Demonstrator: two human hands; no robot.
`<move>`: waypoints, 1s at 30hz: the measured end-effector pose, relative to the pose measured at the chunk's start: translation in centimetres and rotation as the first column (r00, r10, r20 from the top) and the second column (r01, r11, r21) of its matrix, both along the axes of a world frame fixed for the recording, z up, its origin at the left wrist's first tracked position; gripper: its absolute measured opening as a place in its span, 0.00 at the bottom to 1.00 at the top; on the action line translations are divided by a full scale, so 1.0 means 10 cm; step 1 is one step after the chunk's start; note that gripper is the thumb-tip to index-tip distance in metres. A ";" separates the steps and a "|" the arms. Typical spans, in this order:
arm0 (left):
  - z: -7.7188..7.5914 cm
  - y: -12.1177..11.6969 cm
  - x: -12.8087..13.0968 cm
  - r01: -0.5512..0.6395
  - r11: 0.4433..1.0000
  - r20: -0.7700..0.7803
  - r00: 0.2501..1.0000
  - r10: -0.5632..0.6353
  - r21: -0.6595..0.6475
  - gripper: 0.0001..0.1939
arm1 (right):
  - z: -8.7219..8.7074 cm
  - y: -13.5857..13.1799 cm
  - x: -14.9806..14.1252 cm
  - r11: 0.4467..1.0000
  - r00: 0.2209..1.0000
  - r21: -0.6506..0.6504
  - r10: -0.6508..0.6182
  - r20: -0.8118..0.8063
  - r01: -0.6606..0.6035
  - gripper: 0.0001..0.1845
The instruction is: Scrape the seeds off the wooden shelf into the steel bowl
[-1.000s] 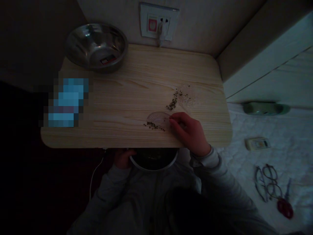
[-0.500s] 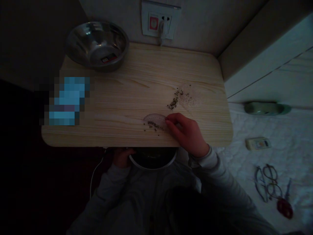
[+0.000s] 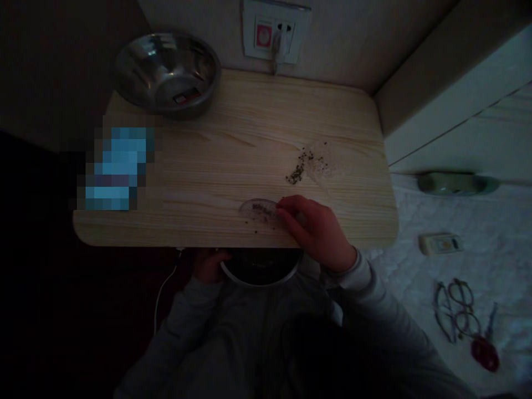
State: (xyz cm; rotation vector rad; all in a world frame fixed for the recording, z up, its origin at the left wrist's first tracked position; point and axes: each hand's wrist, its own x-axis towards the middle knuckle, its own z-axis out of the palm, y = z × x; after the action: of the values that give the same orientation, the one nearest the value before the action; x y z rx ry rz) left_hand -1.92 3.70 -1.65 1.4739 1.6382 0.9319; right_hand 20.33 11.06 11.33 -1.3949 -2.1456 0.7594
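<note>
My right hand (image 3: 313, 227) pinches the end of a clear protractor (image 3: 257, 203) near the front edge of the wooden tabletop (image 3: 199, 183). Small dark grains (image 3: 262, 210) lie at the protractor, and a few are scattered just in front of it. Farther back is a second patch of dark grains (image 3: 296, 173), beside a patch of pale grains (image 3: 326, 166). Below the front edge, my left hand (image 3: 210, 266) grips the rim of a dark round bowl (image 3: 261, 271). The tabletop hides part of that bowl and some of my left fingers.
A steel basin (image 3: 166, 72) stands at the back left, with a blurred-out bright screen (image 3: 118, 166) before it. A plug sits in the wall socket (image 3: 276, 33). On the white bedding at right lie a green case (image 3: 455, 183), a remote (image 3: 440, 244) and glasses (image 3: 463, 302).
My right hand has brought the protractor slightly left and toward the front edge, shifting the near grains with it. My left hand and the dark bowl stay in place.
</note>
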 end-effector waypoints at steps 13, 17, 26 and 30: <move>0.01 0.01 -0.11 0.286 0.946 -0.188 0.948 -0.256 0.151 0.07 | 0.03 -0.21 0.19 0.998 0.997 -0.018 -0.053 -0.053 0.052 0.07; -0.06 0.01 -0.09 0.260 0.955 -0.159 0.958 -0.237 0.143 0.06 | 0.01 -0.36 0.30 0.995 0.994 -0.039 -0.093 -0.052 0.091 0.05; -0.01 0.05 -0.03 0.249 0.930 -0.217 0.957 -0.194 0.269 0.04 | -0.05 -0.44 0.27 0.991 0.992 -0.087 -0.110 -0.068 0.104 0.05; -0.03 0.03 -0.10 0.296 0.931 -0.277 0.932 -0.233 0.214 0.05 | -0.09 -0.42 0.27 0.990 0.990 -0.075 -0.125 -0.063 0.121 0.05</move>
State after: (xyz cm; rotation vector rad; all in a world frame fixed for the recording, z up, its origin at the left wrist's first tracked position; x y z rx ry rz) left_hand -2.95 4.00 -1.90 2.0028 1.4745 0.8518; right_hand 23.03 6.89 10.43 -1.5007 -1.9784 0.8306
